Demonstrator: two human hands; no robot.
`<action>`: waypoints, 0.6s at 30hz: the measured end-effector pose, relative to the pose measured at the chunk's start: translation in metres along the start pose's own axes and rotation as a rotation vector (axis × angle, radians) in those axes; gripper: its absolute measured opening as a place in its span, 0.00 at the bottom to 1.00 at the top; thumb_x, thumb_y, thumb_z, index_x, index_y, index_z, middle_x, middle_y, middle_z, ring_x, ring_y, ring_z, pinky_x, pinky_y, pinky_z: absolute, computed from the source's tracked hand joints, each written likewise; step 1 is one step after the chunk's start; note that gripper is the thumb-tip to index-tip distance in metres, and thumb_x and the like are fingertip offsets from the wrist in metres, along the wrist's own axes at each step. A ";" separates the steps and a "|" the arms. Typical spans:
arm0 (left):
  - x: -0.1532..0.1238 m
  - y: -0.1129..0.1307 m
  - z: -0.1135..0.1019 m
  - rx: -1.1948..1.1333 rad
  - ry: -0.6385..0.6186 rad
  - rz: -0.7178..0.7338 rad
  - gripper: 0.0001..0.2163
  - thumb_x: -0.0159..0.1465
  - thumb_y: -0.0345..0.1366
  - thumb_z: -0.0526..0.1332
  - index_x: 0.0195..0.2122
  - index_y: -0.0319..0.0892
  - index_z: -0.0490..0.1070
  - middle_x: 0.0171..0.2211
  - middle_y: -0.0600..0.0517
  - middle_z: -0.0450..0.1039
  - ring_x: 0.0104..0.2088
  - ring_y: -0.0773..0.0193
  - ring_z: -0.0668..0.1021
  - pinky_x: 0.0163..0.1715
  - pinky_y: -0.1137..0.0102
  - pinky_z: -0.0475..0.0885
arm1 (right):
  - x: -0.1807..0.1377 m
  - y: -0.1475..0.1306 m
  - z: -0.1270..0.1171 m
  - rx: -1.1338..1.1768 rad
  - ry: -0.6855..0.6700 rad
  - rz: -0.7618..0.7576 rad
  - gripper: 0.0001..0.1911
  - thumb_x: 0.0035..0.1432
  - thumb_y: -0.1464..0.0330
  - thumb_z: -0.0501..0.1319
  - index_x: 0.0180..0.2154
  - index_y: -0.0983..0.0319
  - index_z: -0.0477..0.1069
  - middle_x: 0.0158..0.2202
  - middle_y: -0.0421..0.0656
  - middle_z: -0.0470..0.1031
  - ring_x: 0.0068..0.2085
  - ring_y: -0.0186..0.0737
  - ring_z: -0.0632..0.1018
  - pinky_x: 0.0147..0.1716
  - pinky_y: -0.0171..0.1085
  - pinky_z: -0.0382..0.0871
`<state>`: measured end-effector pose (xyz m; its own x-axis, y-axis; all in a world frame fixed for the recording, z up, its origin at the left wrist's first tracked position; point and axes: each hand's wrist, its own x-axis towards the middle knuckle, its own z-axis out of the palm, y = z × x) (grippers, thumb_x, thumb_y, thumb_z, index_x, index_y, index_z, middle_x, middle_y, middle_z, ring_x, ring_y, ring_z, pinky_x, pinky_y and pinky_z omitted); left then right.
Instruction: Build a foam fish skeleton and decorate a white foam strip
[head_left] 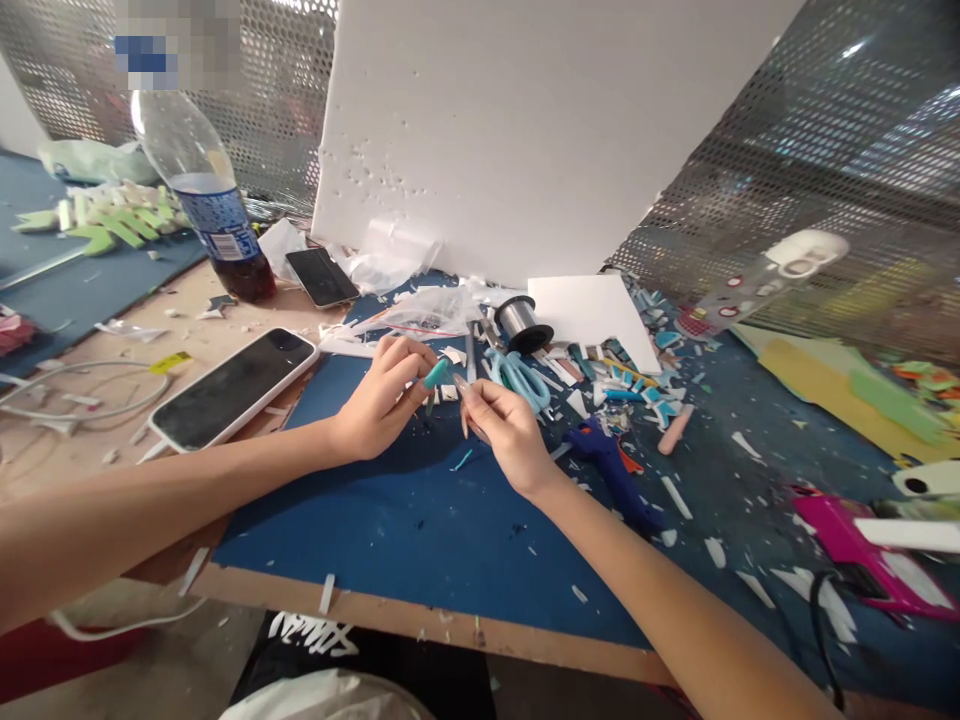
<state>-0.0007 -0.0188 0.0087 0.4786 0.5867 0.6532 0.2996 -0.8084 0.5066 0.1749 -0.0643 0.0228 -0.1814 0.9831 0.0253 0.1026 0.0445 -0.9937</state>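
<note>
TEAL PIECE [436, 374] BEING HELD IN LEFT HAND [386, 395] OVER BLUE MAT [420, 540]

The left hand is grasping the small teal piece between thumb and fingers, near the middle of the worktop and above the mat. The right hand [506, 425] is facing it just beside, its thumb and fingers drawing together near the teal piece (whether they are gripping a small object cannot be told at this size). Both forearms are reaching in over the near edge of the bench.

Below the hands, a teal sliver [463, 459] is lying on the mat. Just beyond the right hand, light-blue scissors [525, 380] are resting with their handles showing, and behind them a wire spool [521, 323] is lying on its side. A dark blue glue gun [611, 470] is lying to the right of the right hand, near a pink stick [676, 428]. White and blue scraps are littering the area around these items.

On the left, a white-edged phone [236, 388] is lying screen up, and a smaller dark phone [322, 277] is resting farther back. A bottle [225, 235] with a blue label is standing near both, dark liquid filling its base. A large white panel [510, 130] is standing behind the work area.
</note>
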 end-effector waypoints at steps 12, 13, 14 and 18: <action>-0.005 0.002 0.011 -0.691 -0.071 -0.440 0.26 0.57 0.48 0.65 0.53 0.42 0.65 0.57 0.42 0.64 0.55 0.52 0.69 0.54 0.56 0.67 | 0.001 0.002 0.009 0.294 0.098 -0.015 0.21 0.54 0.52 0.60 0.22 0.59 0.59 0.19 0.34 0.55 0.21 0.31 0.55 0.22 0.34 0.50; -0.006 0.006 0.013 -0.788 -0.087 -0.530 0.27 0.56 0.47 0.67 0.54 0.42 0.66 0.56 0.43 0.66 0.54 0.51 0.71 0.52 0.56 0.69 | 0.001 0.003 0.010 0.283 0.100 -0.004 0.22 0.53 0.51 0.60 0.22 0.59 0.59 0.19 0.34 0.54 0.21 0.31 0.54 0.22 0.34 0.50; -0.006 0.010 0.015 -0.878 -0.099 -0.608 0.28 0.54 0.47 0.68 0.54 0.42 0.67 0.54 0.43 0.69 0.53 0.50 0.72 0.50 0.56 0.71 | 0.001 0.003 0.011 0.275 0.099 0.004 0.22 0.53 0.50 0.61 0.21 0.60 0.59 0.19 0.34 0.54 0.21 0.30 0.54 0.22 0.34 0.49; -0.005 0.023 0.018 -1.029 -0.074 -0.770 0.22 0.51 0.44 0.71 0.45 0.41 0.75 0.46 0.48 0.77 0.52 0.50 0.75 0.53 0.56 0.69 | 0.000 0.006 0.014 0.283 0.080 0.029 0.23 0.52 0.51 0.63 0.21 0.61 0.60 0.18 0.33 0.54 0.21 0.30 0.54 0.22 0.34 0.49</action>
<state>0.0185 -0.0406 0.0073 0.5215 0.8531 -0.0152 -0.2379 0.1625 0.9576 0.1616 -0.0665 0.0155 -0.1034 0.9946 -0.0058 -0.1726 -0.0237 -0.9847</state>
